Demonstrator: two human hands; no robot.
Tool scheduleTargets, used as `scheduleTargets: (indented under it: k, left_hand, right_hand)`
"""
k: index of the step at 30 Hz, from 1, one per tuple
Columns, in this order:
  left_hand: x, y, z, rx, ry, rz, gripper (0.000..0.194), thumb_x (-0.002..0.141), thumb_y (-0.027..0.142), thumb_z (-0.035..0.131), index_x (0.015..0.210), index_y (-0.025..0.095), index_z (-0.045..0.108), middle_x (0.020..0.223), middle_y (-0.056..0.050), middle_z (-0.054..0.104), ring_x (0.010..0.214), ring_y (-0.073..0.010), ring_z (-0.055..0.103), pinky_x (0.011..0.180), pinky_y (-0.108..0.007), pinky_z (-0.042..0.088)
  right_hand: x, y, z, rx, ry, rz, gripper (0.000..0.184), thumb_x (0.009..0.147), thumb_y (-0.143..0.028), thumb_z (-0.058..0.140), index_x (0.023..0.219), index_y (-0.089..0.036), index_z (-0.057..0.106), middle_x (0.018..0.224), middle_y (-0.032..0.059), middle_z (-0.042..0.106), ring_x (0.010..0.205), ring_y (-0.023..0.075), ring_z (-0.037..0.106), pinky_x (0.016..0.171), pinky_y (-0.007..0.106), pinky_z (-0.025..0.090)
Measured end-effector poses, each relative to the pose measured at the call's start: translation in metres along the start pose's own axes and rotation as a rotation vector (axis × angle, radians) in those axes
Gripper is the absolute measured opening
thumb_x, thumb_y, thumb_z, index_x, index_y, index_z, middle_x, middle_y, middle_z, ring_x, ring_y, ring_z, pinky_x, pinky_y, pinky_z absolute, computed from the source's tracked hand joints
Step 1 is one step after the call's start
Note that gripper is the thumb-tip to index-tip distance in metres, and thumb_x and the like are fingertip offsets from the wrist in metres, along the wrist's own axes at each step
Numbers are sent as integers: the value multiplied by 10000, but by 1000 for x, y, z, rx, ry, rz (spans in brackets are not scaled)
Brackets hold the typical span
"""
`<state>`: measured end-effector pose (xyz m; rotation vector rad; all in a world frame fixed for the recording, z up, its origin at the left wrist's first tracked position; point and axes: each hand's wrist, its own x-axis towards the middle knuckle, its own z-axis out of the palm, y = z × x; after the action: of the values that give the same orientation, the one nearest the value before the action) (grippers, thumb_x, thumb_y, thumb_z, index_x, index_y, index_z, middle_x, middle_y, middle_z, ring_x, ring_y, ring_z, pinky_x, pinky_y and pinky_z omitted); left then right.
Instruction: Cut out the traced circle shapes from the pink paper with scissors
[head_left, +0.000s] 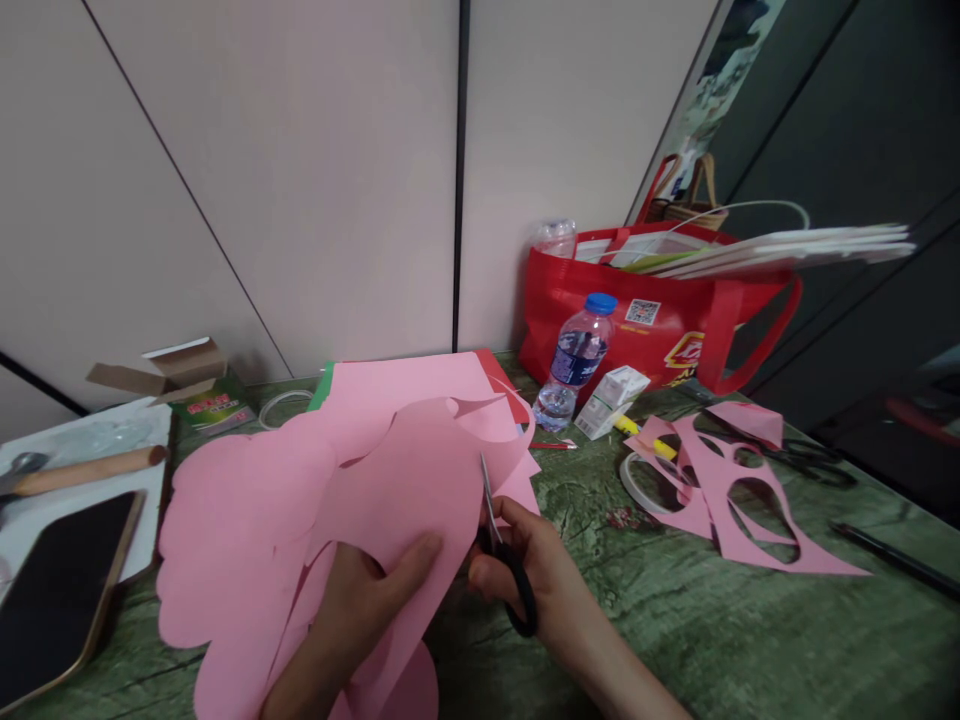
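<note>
Nearest the camera, two bare hands work above a green marbled table (637, 620). The left hand (367, 600) pinches a pink sheet (420, 470), its thumb flat on the upper face and its other fingers passing underneath, where they are hidden. The right hand (544, 570) is closed around the black handles of a pair of scissors (496, 546); the blades point away from the viewer and meet the sheet at its right edge, one blade showing above the paper. The sheet is tilted, centrally placed, and a narrow curved strip (529, 425) arcs off its far right side.

Left of the sheet lie large scalloped pink pieces (240, 520). Behind it is a stack of paper (409, 376), pink on top, with a green edge at left and a red corner at right.

At far left, a dark-screened phone (64, 590) lies beside a white board (146, 515) bearing a wooden-handled tool (94, 472); an open green box (210, 400) stands near the wall. At right, pink offcuts (694, 465) with rounded holes overlap a pale ring (637, 497) and a yellow object (664, 449). A blue-capped bottle (576, 362) stands upright before a red bag (652, 320), with a small white carton (611, 402) just beside it.
</note>
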<state>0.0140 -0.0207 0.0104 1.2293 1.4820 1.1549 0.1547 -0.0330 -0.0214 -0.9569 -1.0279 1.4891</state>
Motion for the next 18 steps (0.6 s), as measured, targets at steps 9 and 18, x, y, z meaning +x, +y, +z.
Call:
scheduleTargets:
  k: [9,18]
  left_hand:
    - [1,0,-3,53,-3,-6,418,603,364,622,966,161,580,769,-50,677,845,-260,616,749,-367,496]
    - [4,3,-8,-19,-42,-38,400,585,338,652,942,169,595,826,-66,692,823,-266,631,702,-349,511]
  right_hand:
    - [0,3,-1,-84,38,41,348,561,-366,736,754,-184,511,475,-72,513,390,73,396,369,181,282]
    - [-2,-4,0,-78,15,39,304,584,-315,720,744,-173,504,465,-71,503,385,64,393,362,175,287]
